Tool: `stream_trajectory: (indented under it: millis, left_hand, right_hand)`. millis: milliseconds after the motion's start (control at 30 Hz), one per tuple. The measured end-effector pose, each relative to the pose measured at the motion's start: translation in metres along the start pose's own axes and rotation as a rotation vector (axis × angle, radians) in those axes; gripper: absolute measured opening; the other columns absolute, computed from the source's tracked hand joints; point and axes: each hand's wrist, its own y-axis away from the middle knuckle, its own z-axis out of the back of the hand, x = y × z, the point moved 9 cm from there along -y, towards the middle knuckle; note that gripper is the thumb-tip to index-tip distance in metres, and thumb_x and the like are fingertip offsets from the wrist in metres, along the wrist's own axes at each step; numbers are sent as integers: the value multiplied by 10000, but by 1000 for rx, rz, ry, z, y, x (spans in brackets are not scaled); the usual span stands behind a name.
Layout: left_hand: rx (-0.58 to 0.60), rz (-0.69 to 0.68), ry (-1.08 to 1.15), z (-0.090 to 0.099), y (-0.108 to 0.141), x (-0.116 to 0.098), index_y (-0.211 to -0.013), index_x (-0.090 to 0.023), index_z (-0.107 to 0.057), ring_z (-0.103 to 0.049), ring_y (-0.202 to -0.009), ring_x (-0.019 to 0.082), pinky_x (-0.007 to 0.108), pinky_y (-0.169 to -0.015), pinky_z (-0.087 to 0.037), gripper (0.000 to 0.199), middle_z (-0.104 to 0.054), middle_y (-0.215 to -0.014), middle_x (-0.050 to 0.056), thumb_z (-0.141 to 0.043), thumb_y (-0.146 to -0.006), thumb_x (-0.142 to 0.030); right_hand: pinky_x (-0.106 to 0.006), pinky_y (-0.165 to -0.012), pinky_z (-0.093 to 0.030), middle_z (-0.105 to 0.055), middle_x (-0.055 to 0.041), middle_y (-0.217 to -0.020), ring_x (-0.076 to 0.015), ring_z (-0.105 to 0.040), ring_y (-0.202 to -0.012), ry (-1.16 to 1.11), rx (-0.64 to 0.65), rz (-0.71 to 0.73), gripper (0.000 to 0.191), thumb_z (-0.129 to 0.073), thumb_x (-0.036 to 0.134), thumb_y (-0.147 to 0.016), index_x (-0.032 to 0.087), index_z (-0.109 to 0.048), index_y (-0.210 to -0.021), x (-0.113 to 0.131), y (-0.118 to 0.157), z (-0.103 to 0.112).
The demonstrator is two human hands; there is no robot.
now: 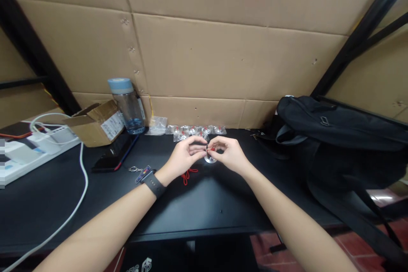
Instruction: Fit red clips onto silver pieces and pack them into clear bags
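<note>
Black table [191, 229], front edge nearest us; a white cable [78, 204] runs along its left side. A tug on this could, in our judgement, drag at the power strip [52, 148].

Red cords [185, 176], looped, loose, just on our side of the left wrist: a sweeping forearm could snag or scatter them.

Keychain [143, 174], flat, beside the watch strap; we judge it easily knocked.

Left hand [189, 153]: thumb and fingers pinched on a shiny metal piece [210, 160]. Right hand [228, 153]: likewise pinched on it, a touch of red at the fingertips. Which part each grips is too small for us to tell. The piece sits between the two hands, low over the table; small and probably slick, it could slip should either pinch slacken.

Clear packets [193, 130], in a cluster just beyond the knuckles: an outward push might disarrange them.

Cardboard wall [204, 59], standing behind all.
</note>
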Motion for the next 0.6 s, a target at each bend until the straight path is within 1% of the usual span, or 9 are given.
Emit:
stream_trajectory:
  millis: [100, 200, 267, 333, 400, 500, 600]
  left_hand:
    - [-92, 3, 29, 3, 0, -2, -1076, -163, -638, -740, -1000, 233, 430, -954, -610, 394, -727, -1121, 105, -834, -748, -255]
    - [-124, -5, 15, 3, 2, -5, -1024, -147, -703, -747, -989, 242, 435, -983, -598, 338, -766, -1056, 103, -842, -741, -267]
    - [-142, -40, -32, 5, 4, -12, -1037, -155, -741, -747, -992, 241, 431, -990, -597, 314, -769, -1081, 101, -829, -760, -273]
    - [-147, -118, -132, 6, 6, -23, -1051, -181, -768, -738, -1019, 239, 421, -977, -604, 271, -761, -1125, 93, -797, -802, -284]
    - [-139, -231, -282, 4, 9, -38, -1045, -222, -788, -726, -1049, 234, 415, -978, -600, 214, -757, -1148, 74, -762, -843, -286]
    - [-123, -379, -479, 0, 14, -57, -1043, -274, -797, -724, -1046, 216, 403, -999, -581, 186, -766, -1133, 37, -745, -864, -272]
    - [-93, -421, -532, -3, 16, -64, -1062, -296, -792, -733, -1021, 202, 379, -986, -584, 205, -770, -1127, 17, -744, -866, -260]
  right_hand:
    - [-316, -753, -598, -731, -33, -833, -181, -704, -755, -84, -54, -29, 153, -790, 286, -745, 198, -712, -842, -2, 0, 3]
    - [-335, -791, -610, -737, -40, -843, -191, -717, -782, -203, -80, -80, 218, -840, 308, -703, 197, -704, -833, -6, -1, 2]
    - [-342, -809, -612, -743, -43, -856, -192, -723, -789, -270, -87, -118, 254, -867, 316, -678, 199, -701, -830, -9, 0, 1]
    - [-339, -789, -613, -745, -44, -857, -190, -723, -774, -333, -99, -164, 280, -880, 323, -666, 198, -699, -839, -12, 1, 1]
    - [-327, -743, -610, -742, -42, -843, -183, -718, -741, -395, -113, -211, 312, -890, 323, -654, 196, -695, -863, -16, 2, 0]
    - [-301, -671, -590, -738, -35, -800, -169, -703, -679, -475, -77, -279, 361, -897, 301, -637, 191, -674, -897, -18, 4, -4]
    - [-269, -608, -555, -731, -21, -745, -158, -689, -632, -535, -9, -341, 409, -895, 272, -629, 192, -636, -934, -16, 6, -9]
